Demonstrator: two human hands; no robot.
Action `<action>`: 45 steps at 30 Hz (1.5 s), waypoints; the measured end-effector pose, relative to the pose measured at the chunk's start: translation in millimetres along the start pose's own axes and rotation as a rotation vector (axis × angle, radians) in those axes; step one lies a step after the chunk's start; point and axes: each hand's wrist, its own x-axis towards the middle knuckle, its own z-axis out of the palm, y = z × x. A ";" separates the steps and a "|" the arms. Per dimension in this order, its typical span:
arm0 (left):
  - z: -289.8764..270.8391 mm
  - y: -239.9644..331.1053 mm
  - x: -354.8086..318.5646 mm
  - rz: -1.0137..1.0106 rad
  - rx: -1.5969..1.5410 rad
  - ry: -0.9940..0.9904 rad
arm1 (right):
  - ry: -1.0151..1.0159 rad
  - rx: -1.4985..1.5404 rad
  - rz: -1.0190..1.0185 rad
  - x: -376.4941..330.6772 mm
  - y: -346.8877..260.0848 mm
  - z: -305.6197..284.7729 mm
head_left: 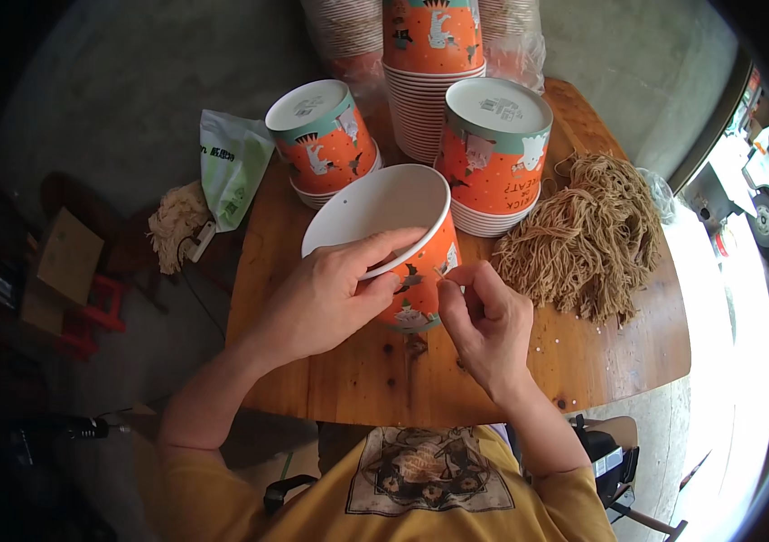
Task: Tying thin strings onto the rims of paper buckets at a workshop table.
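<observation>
Paper bucket [398,237], orange with a white inside, lies tilted on the wooden table [619,348]. The left hand [326,294] clamps its rim, fingers curled over the lip; the right hand [485,321] pinches together at its side wall. It looks light and crushable, best held by the rolled rim.

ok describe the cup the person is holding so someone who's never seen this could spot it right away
On the round wooden table, in front of the upside-down cup stacks, one orange paper cup lies tilted. The left hand grips its rim; the right hand pinches at its side. It alone shows its white inside.
</observation>
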 end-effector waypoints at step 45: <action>37.3 -3.5 35.2 0.134 0.054 -0.186 | -0.213 0.357 0.255 -0.3 35.9 -19.4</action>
